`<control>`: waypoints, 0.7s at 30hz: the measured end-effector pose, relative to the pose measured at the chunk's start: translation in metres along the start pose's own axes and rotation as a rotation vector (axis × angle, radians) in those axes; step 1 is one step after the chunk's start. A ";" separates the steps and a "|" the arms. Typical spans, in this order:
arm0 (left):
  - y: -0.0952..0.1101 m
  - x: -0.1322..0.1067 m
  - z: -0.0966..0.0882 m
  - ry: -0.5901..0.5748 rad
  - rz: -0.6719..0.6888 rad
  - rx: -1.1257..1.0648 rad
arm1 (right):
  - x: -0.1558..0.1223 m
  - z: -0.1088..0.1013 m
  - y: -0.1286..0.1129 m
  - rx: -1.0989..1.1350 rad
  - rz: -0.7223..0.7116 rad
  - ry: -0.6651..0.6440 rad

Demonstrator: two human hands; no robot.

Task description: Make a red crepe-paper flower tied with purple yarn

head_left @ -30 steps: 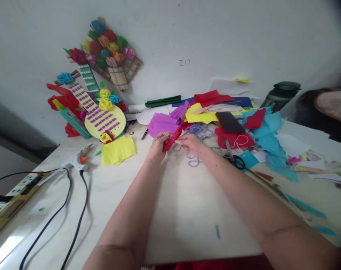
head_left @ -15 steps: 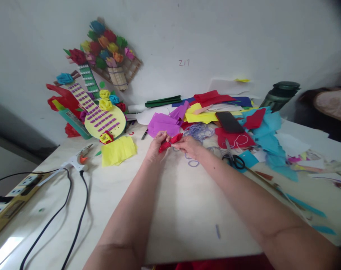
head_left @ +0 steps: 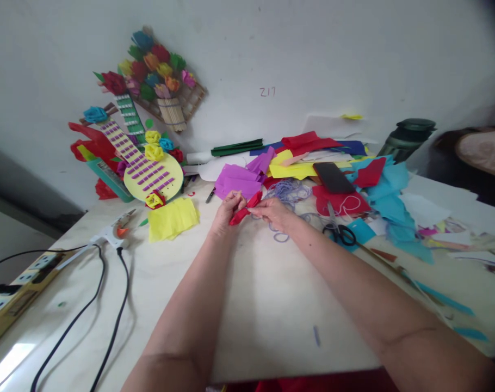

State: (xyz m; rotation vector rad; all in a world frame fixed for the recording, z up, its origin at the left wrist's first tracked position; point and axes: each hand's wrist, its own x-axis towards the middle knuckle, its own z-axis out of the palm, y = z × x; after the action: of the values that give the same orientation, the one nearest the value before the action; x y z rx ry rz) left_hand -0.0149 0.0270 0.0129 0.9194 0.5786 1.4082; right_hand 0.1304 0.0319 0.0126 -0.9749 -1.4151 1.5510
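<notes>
A small folded piece of red crepe paper [head_left: 240, 216] is held between my hands over the middle of the table, pinched in at its centre. My left hand [head_left: 231, 209] is closed on its left side, fingers curled. From the right, my right hand [head_left: 274, 212] pinches at the narrow middle with thumb and fingertips; whether yarn is also between those fingers, I cannot tell. Loose lavender yarn [head_left: 287, 191] lies tangled just behind my right hand, with a loop trailing onto the table. Purple paper sheets [head_left: 237, 181] lie beyond my left hand.
Scissors [head_left: 339, 233], a dark phone [head_left: 333, 177] and blue paper [head_left: 388, 190] lie right. Yellow paper [head_left: 173, 219], a glue gun [head_left: 111, 234] with cords and a power strip [head_left: 25, 277] are left. A paper-flower guitar [head_left: 152, 177] leans at the wall. A dark bottle [head_left: 408, 140] stands back right.
The red paper has turned slightly in my hands and shows a longer, flatter upper end. My right fingers have shifted a little at its pinched middle.
</notes>
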 end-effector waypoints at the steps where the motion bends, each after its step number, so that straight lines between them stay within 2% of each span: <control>1: 0.000 0.000 0.002 0.013 0.012 -0.007 | 0.000 0.000 0.000 0.006 -0.004 0.001; 6: -0.001 0.000 0.008 0.115 0.005 0.016 | 0.001 0.001 0.003 0.017 -0.007 0.013; 15: -0.001 -0.001 0.005 0.060 0.056 -0.076 | -0.001 0.005 0.001 0.007 0.007 0.011; 21: 0.003 -0.002 0.005 0.107 0.012 0.076 | -0.004 0.002 -0.004 -0.007 0.011 0.045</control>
State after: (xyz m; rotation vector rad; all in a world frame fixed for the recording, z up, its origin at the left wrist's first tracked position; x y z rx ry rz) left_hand -0.0127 0.0241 0.0179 0.9130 0.7117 1.4608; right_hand 0.1306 0.0280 0.0172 -1.0172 -1.3866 1.5243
